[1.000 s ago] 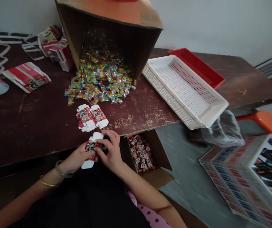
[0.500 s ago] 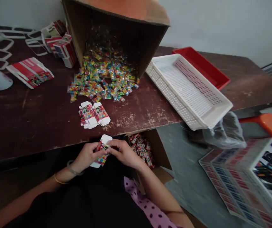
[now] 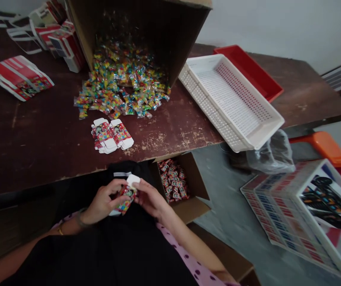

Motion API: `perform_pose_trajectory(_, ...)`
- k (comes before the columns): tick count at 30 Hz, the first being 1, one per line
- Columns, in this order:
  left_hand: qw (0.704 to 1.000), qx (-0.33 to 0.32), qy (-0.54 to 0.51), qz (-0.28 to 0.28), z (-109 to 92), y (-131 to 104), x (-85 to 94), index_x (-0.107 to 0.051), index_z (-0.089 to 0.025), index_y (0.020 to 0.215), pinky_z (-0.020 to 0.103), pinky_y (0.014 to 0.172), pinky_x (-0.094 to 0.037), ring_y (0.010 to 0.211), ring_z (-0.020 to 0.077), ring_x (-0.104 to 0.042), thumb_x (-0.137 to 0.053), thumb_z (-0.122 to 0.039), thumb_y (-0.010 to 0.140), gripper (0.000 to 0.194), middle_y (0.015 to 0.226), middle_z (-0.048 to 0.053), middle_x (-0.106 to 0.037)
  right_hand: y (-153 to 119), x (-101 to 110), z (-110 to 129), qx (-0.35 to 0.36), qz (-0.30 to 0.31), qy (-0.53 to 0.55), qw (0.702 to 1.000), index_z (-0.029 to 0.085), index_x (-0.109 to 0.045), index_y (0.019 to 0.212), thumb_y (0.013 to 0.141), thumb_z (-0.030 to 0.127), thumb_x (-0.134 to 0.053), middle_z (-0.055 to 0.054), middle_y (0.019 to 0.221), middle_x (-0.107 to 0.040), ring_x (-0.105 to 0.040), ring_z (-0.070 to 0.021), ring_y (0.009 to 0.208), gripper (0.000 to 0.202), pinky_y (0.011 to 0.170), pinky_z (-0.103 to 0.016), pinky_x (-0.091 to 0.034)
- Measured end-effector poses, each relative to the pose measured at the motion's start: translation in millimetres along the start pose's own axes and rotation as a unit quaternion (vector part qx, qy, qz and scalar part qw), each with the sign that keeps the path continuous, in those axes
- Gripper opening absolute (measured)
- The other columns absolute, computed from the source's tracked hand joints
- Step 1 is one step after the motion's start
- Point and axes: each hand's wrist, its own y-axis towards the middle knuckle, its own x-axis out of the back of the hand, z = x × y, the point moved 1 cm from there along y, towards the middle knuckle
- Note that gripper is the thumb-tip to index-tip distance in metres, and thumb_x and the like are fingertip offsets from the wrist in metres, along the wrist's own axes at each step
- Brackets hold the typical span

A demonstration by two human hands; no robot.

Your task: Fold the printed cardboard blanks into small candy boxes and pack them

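Note:
In front of my lap, a small printed carton point(image 3: 125, 204) with a white flap is held between both hands. My left hand point(image 3: 101, 203) is closed around its left side, fingers curled over the front. My right hand point(image 3: 150, 197) pinches at the upper end by the raised flap; whether a candy packet is also between those fingers is too small to tell. Flattened cartons point(image 3: 105, 139) lie in two overlapping piles at the table's front. Behind them, clear packets of colourful candy point(image 3: 123, 95) spill out of a cardboard box point(image 3: 79, 33) lying on its side.
A white perforated basket point(image 3: 212, 107) overlaps a red tray point(image 3: 250, 71) on the right of the table point(image 3: 39, 147). Below the edge, an open box point(image 3: 197, 178) holds filled cartons point(image 3: 173, 180). Larger red-and-white cartons point(image 3: 21, 77) lie at left. A patterned crate point(image 3: 289, 214) stands at right.
The view has shifted, so the table's things sit higher and further left. Both hands still hold the carton; my left fingers are more bent, and the right hand has closed nearer the flap.

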Motion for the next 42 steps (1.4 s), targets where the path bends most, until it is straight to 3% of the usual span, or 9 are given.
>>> perform_pose_trajectory(5, 0.999, 0.003, 0.026, 0.029, 0, -11, 3.3, -0.065, -0.02, 0.081, 0.026, 0.07, -0.046, 0.073, 0.0164, -0.06, -0.057, -0.034, 0.088, 0.017, 0.075, -0.001, -0.067, 5, -1, -2, -0.114, 0.064, -0.037, 0.991, 0.015, -0.064, 0.084, 0.053, 0.025, -0.091, 0.004, 0.076, -0.064, -0.058, -0.0061, 0.063, 0.042, 0.057, -0.016, -0.046)
perform_pose_trajectory(13, 0.906, 0.229, -0.343, 0.092, 3, -14, 5.3, -0.051, -0.024, 0.13, 0.039, 0.093, -0.044, 0.105, 0.0264, -0.063, -0.066, -0.029, 0.078, 0.054, 0.115, 0.008, -0.068, 4, -15, -15, 0.117, 0.02, -0.285, 0.951, 0.016, -0.07, 0.076, 0.076, 0.056, -0.07, 0.001, 0.074, -0.059, -0.052, -0.0093, 0.061, 0.039, 0.055, -0.022, -0.043)
perform_pose_trajectory(17, 0.898, 0.224, -0.366, 0.096, 13, -14, 4.7, -0.055, -0.024, 0.129, 0.04, 0.099, -0.041, 0.115, 0.0276, -0.059, -0.066, -0.028, 0.08, 0.05, 0.125, 0.008, -0.066, -2, -19, -14, 0.179, 0.002, -0.354, 0.918, 0.016, -0.068, 0.062, 0.09, 0.059, -0.05, -0.004, 0.076, -0.063, -0.057, -0.0135, 0.071, 0.055, 0.066, -0.026, -0.046)
perform_pose_trajectory(24, 0.875, 0.205, -0.414, 0.143, 22, -16, 12.8, -0.046, -0.026, 0.141, 0.044, 0.103, -0.04, 0.126, 0.0297, -0.053, -0.061, -0.027, 0.082, 0.06, 0.138, 0.01, -0.058, 0, -28, -2, 0.247, 0.037, -0.451, 0.857, 0.022, -0.077, 0.097, 0.09, 0.033, -0.061, -0.006, 0.096, -0.073, -0.067, -0.0174, 0.092, 0.02, 0.084, -0.031, -0.051)
perform_pose_trajectory(29, 0.926, 0.166, -0.287, 0.179, 20, -19, 18.6, -0.054, -0.024, 0.136, 0.037, 0.102, -0.039, 0.125, 0.0263, -0.052, -0.068, -0.023, 0.081, 0.056, 0.137, 0.009, -0.059, 1, -21, 10, 0.32, 0.113, -0.566, 0.751, 0.022, -0.074, 0.108, 0.093, 0.026, -0.057, -0.007, 0.104, -0.072, -0.065, -0.0171, 0.099, 0.023, 0.09, -0.031, -0.051)
perform_pose_trajectory(34, 0.934, 0.161, -0.233, 0.22, 24, -21, 16.9, -0.049, -0.022, 0.14, 0.035, 0.088, -0.048, 0.103, 0.023, -0.064, -0.067, -0.025, 0.081, 0.061, 0.123, 0.01, -0.067, -12, -20, 4, 0.312, 0.164, -0.62, 0.701, 0.022, -0.069, 0.117, 0.09, 0.032, -0.062, -0.008, 0.111, -0.066, -0.058, -0.0183, 0.104, 0.029, 0.094, -0.034, -0.048)
perform_pose_trajectory(37, 0.949, 0.133, -0.197, 0.208, 25, -22, 18.3, -0.039, -0.024, 0.146, 0.039, 0.092, -0.048, 0.118, 0.0276, -0.057, -0.069, -0.026, 0.076, 0.076, 0.14, 0.011, -0.055, -10, -23, 12, 0.296, 0.229, -0.637, 0.674, 0.024, -0.067, 0.121, 0.091, 0.031, -0.062, -0.007, 0.112, -0.064, -0.056, -0.0174, 0.107, 0.031, 0.096, -0.034, -0.046)
perform_pose_trajectory(40, 0.985, 0.081, -0.056, 0.141, 15, -17, 27.2, -0.042, -0.027, 0.145, 0.043, 0.11, -0.034, 0.136, 0.0289, -0.041, -0.063, -0.023, 0.075, 0.073, 0.149, 0.009, -0.047, 27, -22, 57, 0.312, 0.239, -0.653, 0.647, 0.025, -0.07, 0.114, 0.095, 0.03, -0.056, -0.005, 0.108, -0.067, -0.06, -0.0154, 0.103, 0.025, 0.092, -0.03, -0.048)
perform_pose_trajectory(42, 0.986, 0.065, 0.073, 0.135, 4, -13, 38.7, -0.05, -0.03, 0.139, 0.042, 0.112, -0.03, 0.133, 0.0273, -0.045, -0.058, -0.018, 0.073, 0.067, 0.144, 0.005, -0.054, 68, -20, 110, 0.384, 0.123, -0.682, 0.61, 0.024, -0.072, 0.109, 0.096, 0.029, -0.052, -0.006, 0.107, -0.068, -0.059, -0.0176, 0.104, 0.024, 0.094, -0.032, -0.047)
